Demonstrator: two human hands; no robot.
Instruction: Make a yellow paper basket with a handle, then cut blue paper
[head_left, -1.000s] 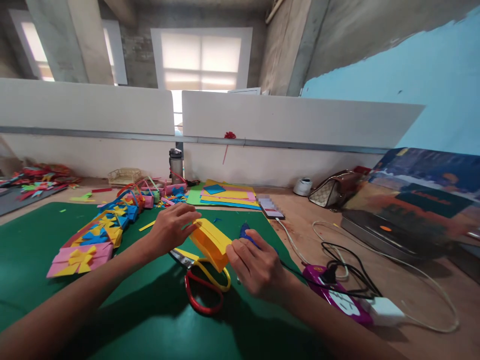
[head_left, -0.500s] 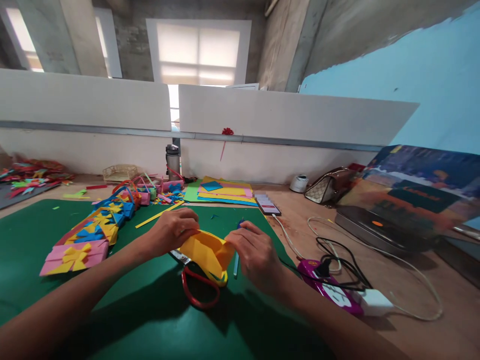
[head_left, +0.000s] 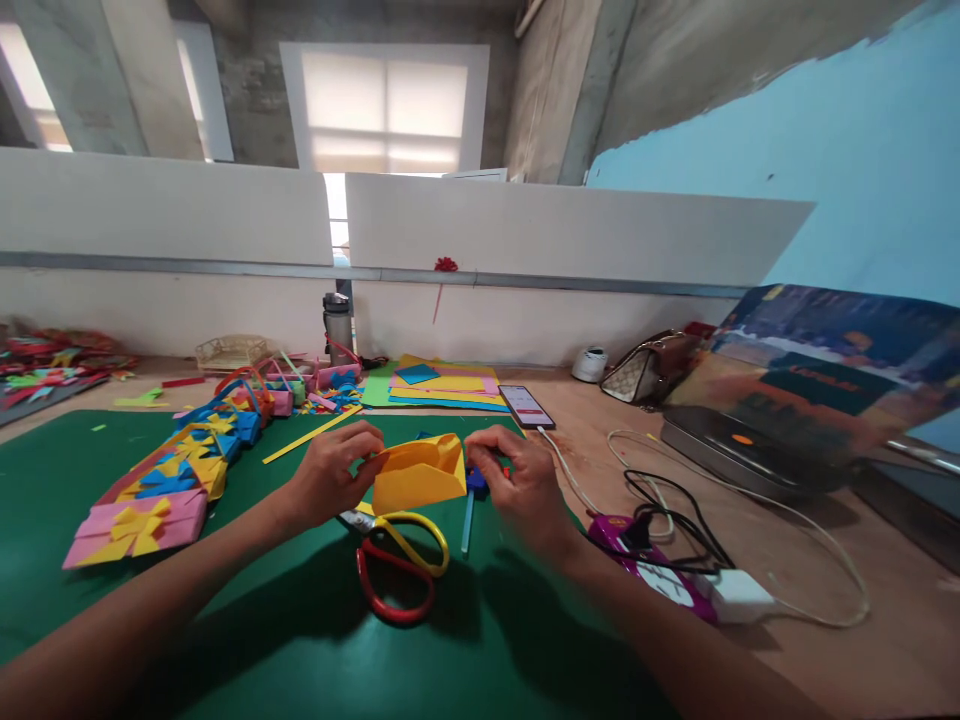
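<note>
My left hand [head_left: 341, 468] pinches the left end of a folded yellow paper bag [head_left: 420, 478], holding it over the table mat. Its top is partly open, with folded flaps at the right end. My right hand [head_left: 521, 485] is closed, its fingertips right beside the bag's right edge; whether they touch it is unclear. Beneath the bag lie scissors [head_left: 396, 612] with one red and one yellow handle loop, blades partly hidden. Between the bag and my right hand, a pale stick [head_left: 468, 525] juts from a blue object [head_left: 475, 482], mostly hidden.
On the green mat [head_left: 300, 640], a row of finished paper bags with bows [head_left: 135, 528] stands left. A yellow strip [head_left: 311, 434] and coloured sheets [head_left: 450, 388] lie behind. A phone [head_left: 526, 407], a purple power strip [head_left: 604, 530] with cables, and a dark case [head_left: 720, 455] occupy the right.
The yellow bag has been raised off the scissors and turned more level, showing its broad side. My right hand has shifted slightly right, its fingers now at the bag's edge rather than over it.
</note>
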